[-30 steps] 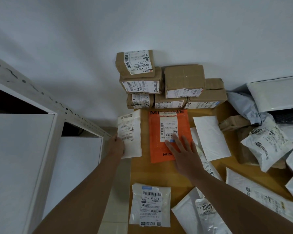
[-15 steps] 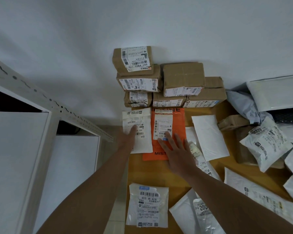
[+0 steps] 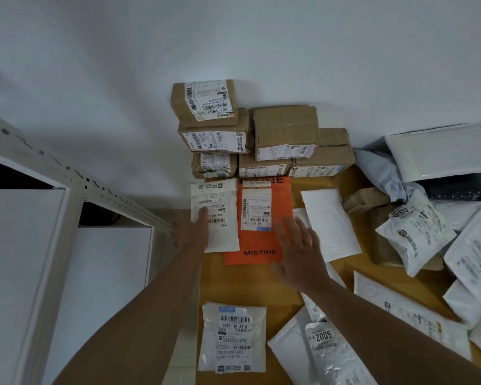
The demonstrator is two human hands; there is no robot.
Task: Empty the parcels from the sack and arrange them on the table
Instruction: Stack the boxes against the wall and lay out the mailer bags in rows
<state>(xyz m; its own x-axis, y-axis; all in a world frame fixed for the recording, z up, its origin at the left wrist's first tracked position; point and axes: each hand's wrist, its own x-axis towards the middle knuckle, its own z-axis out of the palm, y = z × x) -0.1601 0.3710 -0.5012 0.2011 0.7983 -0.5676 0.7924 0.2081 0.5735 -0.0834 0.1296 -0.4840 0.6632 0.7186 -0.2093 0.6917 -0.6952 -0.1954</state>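
A white padded parcel (image 3: 220,207) lies flat at the table's left edge, beside and partly over an orange MISTINE mailer (image 3: 261,245). My left hand (image 3: 190,232) rests on the white parcel's left side with its fingers laid flat. My right hand (image 3: 297,251) is spread open, blurred, over the orange mailer's right lower corner; contact cannot be told. Brown cardboard parcels (image 3: 285,129) are stacked against the wall behind both. No sack is in sight.
The wooden table (image 3: 247,284) carries more white mailers: one near me (image 3: 233,337), one marked 2005 (image 3: 325,340), a plain one (image 3: 328,218) right of the orange mailer, and a loose heap (image 3: 417,234) at right. A white metal shelf (image 3: 53,218) stands left of the table.
My left hand slid the white parcel rightward from off the table's edge to beside the orange mailer. My right hand drew back from the orange mailer's label toward its right lower corner.
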